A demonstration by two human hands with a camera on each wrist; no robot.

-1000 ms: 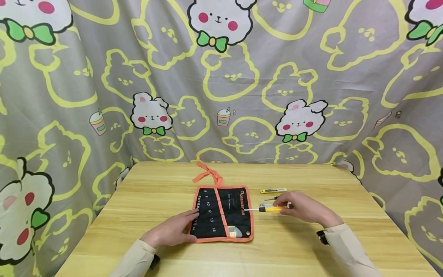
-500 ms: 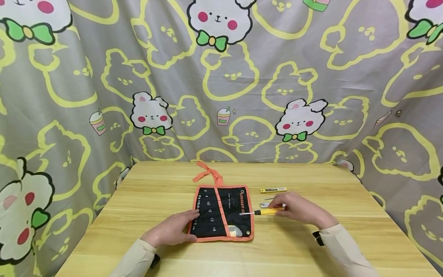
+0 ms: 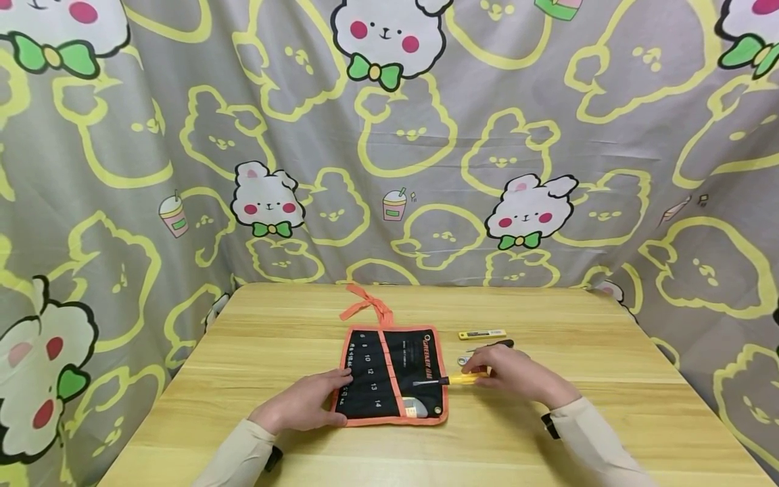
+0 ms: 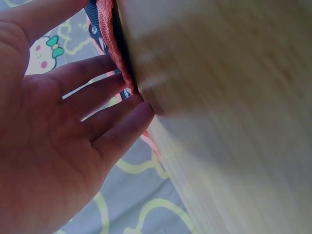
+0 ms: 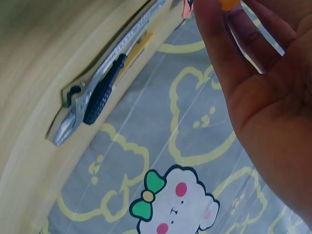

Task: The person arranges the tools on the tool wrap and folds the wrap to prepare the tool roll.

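A black tool pouch (image 3: 389, 372) with orange edging lies flat on the table, its left pockets numbered. My left hand (image 3: 302, 402) rests at the pouch's left edge, fingers fairly straight; in the left wrist view the fingertips (image 4: 144, 111) touch the orange border. With my right hand (image 3: 514, 372) I pinch the yellow handle of a screwdriver (image 3: 465, 380). Its shaft points left over the pouch's right half; whether the tip touches the cloth I cannot tell. Only the orange-yellow handle end shows in the right wrist view.
Beyond my right hand lie a silver wrench (image 5: 78, 117), a black-handled screwdriver (image 5: 105, 92) and a slim yellow case (image 3: 482, 334). A grey, yellow-labelled item (image 3: 416, 407) sits at the pouch's lower right. An orange tie (image 3: 368, 304) trails behind; a patterned curtain (image 3: 377, 155) surrounds the table.
My right hand has moved left and slightly nearer with the yellow screwdriver, bringing its shaft further over the pouch. The black screwdriver handle has come into sight. The left hand stays put.
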